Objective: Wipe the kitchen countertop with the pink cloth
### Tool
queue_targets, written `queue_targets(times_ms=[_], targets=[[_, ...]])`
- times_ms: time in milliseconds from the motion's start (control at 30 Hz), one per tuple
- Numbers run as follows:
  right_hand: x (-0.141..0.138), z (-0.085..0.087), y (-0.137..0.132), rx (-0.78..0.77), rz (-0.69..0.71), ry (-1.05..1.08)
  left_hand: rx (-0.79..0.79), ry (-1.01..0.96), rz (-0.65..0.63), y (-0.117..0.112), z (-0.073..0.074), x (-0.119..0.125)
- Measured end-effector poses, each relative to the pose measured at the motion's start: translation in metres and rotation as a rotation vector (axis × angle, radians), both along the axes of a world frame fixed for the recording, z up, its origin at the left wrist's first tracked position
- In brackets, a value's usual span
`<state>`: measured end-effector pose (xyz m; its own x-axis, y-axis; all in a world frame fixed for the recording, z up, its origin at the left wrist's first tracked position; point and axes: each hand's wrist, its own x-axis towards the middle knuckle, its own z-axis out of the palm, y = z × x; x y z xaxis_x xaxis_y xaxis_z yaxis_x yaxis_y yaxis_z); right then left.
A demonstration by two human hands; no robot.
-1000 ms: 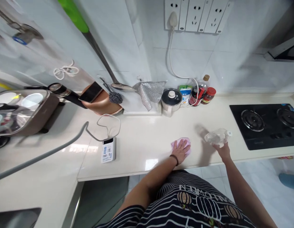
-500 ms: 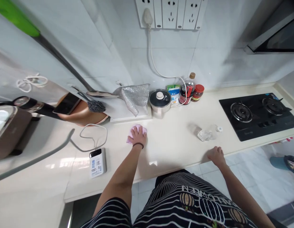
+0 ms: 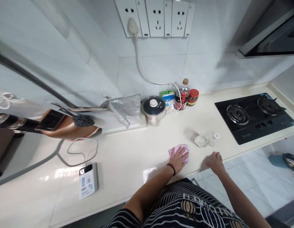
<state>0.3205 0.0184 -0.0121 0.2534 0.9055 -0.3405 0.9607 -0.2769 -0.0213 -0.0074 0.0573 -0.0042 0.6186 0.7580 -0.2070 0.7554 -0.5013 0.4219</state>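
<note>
A pink cloth (image 3: 179, 151) lies flat on the cream countertop (image 3: 128, 155) under my left hand (image 3: 178, 158). That hand presses down on it with its fingers spread, and a dark band circles the wrist. My right hand (image 3: 215, 163) rests closed at the front edge of the counter, its fingers curled with nothing visible in them. Just beyond it, a clear plastic bottle (image 3: 205, 140) with a white cap lies on its side, touching neither hand.
A black gas hob (image 3: 248, 126) is at the right. Along the wall stand a lidded pot (image 3: 153, 110), a red-lidded jar (image 3: 192, 96) and a white-blue packet (image 3: 169, 100). A cabled power bank (image 3: 87, 182) and a copper-coloured pan (image 3: 63, 126) are at the left.
My left hand has slid the pink cloth right and toward the front edge, from near the white board to beside the bottle. My right hand stays at the counter edge. The view has shifted slightly.
</note>
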Motion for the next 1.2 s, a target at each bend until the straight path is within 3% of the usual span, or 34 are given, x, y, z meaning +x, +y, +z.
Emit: queue_targets(times_ms=[300, 400, 500, 600, 667, 733, 833, 933, 1000, 1100, 1200], targets=[[-0.003, -0.002, -0.003, -0.024, -0.03, 0.041, -0.09, 0.103, 0.342, 0.189, 0.016, -0.007], [-0.005, 0.0, -0.002, -0.059, -0.067, 0.068, -0.106, 0.108, 0.404, 0.234, 0.021, -0.008], [-0.007, 0.003, -0.001, -0.078, -0.093, 0.064, -0.116, 0.099, 0.453, 0.257, 0.024, -0.003], [-0.007, 0.004, -0.001, -0.068, -0.087, 0.074, -0.113, 0.06, 0.474, 0.253, 0.024, 0.012], [-0.006, 0.005, -0.001, -0.055, -0.077, 0.082, -0.113, 0.037, 0.426, 0.232, 0.024, 0.026], [-0.007, 0.005, -0.002, -0.036, -0.064, 0.079, -0.12, 0.02, 0.316, 0.198, 0.023, 0.039], [-0.008, 0.003, -0.002, -0.027, -0.065, 0.059, -0.13, -0.004, 0.129, 0.128, 0.022, 0.047], [-0.011, -0.001, -0.003, -0.049, -0.085, 0.056, -0.126, -0.03, 0.011, 0.058, 0.017, 0.037], [-0.011, -0.004, -0.003, -0.051, -0.086, 0.059, -0.091, -0.056, -0.094, 0.028, 0.012, 0.025], [-0.008, -0.007, -0.004, -0.053, -0.073, 0.062, -0.104, -0.059, -0.142, 0.025, 0.007, 0.013], [-0.004, -0.01, -0.005, -0.06, -0.062, 0.082, -0.128, -0.013, -0.043, 0.074, 0.01, 0.018]])
